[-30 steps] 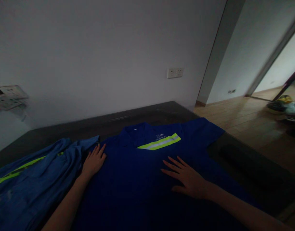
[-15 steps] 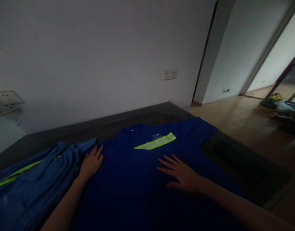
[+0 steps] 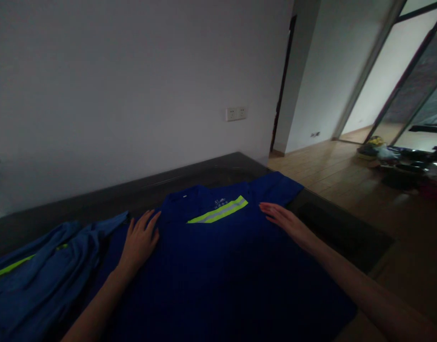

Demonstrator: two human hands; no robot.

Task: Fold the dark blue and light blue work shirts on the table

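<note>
A dark blue short-sleeved shirt (image 3: 211, 256) lies spread on a dark table (image 3: 350, 232), its collar toward the wall. Across its chest runs a yellow-green and grey reflective stripe (image 3: 221, 210), with a small white print above it. My left hand (image 3: 141, 242) rests on the shirt's left shoulder area, fingers extended and slightly apart. Near the right sleeve, my right hand (image 3: 284, 222) is open above or on the cloth, fingers stretched and close to one another; whether it touches I cannot tell. Neither hand grips anything.
A crumpled lighter blue garment (image 3: 50, 270) with a yellow-green stripe lies on the left side of the table. A white wall with a double socket (image 3: 236, 113) stands behind. Bags and other items (image 3: 385, 154) sit on the wooden floor at the right.
My right hand has moved from the middle of the shirt outward and up toward the right sleeve, its fingers drawn closer together. My left hand stays by the left shoulder. The view has turned right.
</note>
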